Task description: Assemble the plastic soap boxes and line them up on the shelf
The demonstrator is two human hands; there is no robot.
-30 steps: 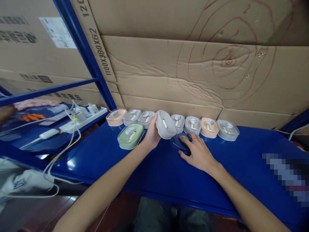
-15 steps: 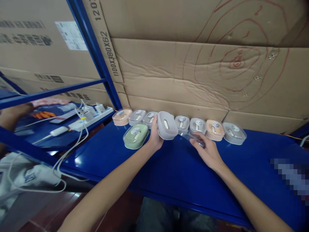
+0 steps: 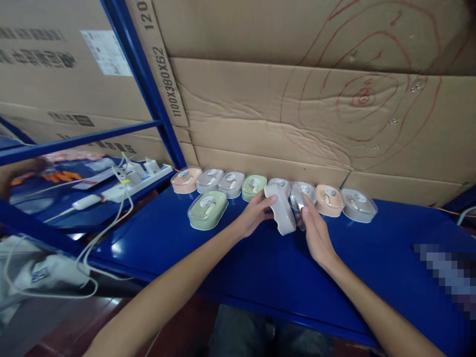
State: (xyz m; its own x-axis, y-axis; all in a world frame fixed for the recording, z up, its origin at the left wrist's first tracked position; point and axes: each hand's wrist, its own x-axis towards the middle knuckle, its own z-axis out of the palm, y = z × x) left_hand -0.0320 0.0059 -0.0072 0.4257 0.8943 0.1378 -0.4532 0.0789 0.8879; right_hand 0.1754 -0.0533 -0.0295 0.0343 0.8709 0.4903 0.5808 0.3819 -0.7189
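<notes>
left hand (image 3: pixel 253 218) is pinching the grey case (image 3: pixel 281 214) on edge over the blue shelf (image 3: pixel 260 267), right hand (image 3: pixel 315 233) pressing a clear lid (image 3: pixel 297 204) against it. a slip could be knocking the far row of cases (image 3: pixel 230 182).

Shelf top (image 3: pixel 260 267): glossy blue painted metal, reflective. Grey case (image 3: pixel 281 214) held above it: matt, smooth plastic. Clear lid (image 3: pixel 297 204) just right of the case: transparent glossy plastic. Cardboard wall (image 3: pixel 282 119) behind shelf: matt, creased corrugated paper w/ red pen marks. Cables (image 3: pixel 92 243) left of shelf: smooth white plastic.
</notes>
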